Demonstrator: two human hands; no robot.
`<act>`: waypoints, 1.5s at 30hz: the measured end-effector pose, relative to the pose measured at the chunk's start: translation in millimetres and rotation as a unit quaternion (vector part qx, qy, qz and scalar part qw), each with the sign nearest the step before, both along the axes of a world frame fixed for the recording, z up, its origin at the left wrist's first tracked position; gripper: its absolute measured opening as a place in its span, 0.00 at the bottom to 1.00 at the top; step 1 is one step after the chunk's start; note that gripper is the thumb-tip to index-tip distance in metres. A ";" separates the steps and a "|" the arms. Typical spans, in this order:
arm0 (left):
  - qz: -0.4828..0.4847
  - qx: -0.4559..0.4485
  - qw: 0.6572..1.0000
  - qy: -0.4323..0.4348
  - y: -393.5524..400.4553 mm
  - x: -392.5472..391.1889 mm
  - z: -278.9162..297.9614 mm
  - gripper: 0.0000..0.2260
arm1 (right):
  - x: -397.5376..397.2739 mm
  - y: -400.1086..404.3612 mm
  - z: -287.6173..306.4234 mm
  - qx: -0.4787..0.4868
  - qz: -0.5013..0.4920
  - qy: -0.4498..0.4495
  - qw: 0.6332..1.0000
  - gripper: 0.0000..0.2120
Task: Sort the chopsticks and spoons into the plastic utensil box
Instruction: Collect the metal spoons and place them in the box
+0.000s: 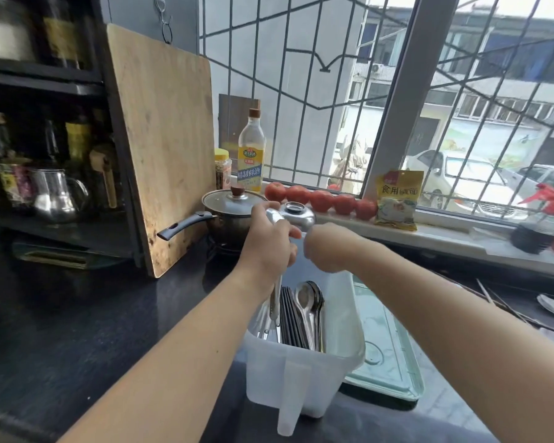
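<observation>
Both hands meet above the far end of the plastic box [304, 372] on the dark worktop [103, 340]. Left hand [269, 244] curls round a metal ladle [288, 215], its handle running down into the box. Right hand [328, 249] is blurred; I cannot tell its grip. Chopsticks [290, 318] and spoons [309, 302] lie inside the box. A green tray [394, 359] touches its right side; the pot [231, 212] stands just behind. Worktop left of the box is bare.

Two bare forearms, no sleeves, left hand [271, 247], right hand [328, 247]
</observation>
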State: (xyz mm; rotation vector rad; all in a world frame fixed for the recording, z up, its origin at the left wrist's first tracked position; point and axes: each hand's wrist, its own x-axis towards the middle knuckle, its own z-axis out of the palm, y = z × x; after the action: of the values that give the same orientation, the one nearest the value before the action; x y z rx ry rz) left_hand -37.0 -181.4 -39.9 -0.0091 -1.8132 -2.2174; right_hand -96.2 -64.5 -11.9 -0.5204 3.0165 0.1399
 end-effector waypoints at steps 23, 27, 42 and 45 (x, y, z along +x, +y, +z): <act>0.046 -0.040 0.998 0.004 -1.2 -7.4 -6.5 0.04 | 2.4 40.0 63.7 -0.609 -0.120 0.173 0.765 0.05; 0.052 0.038 0.998 0.005 -4.0 -8.5 -4.9 0.04 | 1.7 14.8 30.2 -0.326 -0.009 0.111 0.939 0.18; 0.044 -0.021 0.999 0.003 -2.6 -11.2 -8.0 0.06 | -41.8 -15.6 -51.7 0.195 0.128 -0.007 0.972 0.12; 0.039 -0.024 0.999 0.003 -2.3 -11.8 -8.0 0.06 | -41.6 -15.6 -57.8 0.202 0.123 -0.028 0.971 0.09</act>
State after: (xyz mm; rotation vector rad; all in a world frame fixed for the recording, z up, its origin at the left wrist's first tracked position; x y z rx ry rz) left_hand -48.9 -183.7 -47.9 0.0455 -1.8310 -2.1188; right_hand -137.8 -80.0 -69.8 -0.8299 2.7427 0.7203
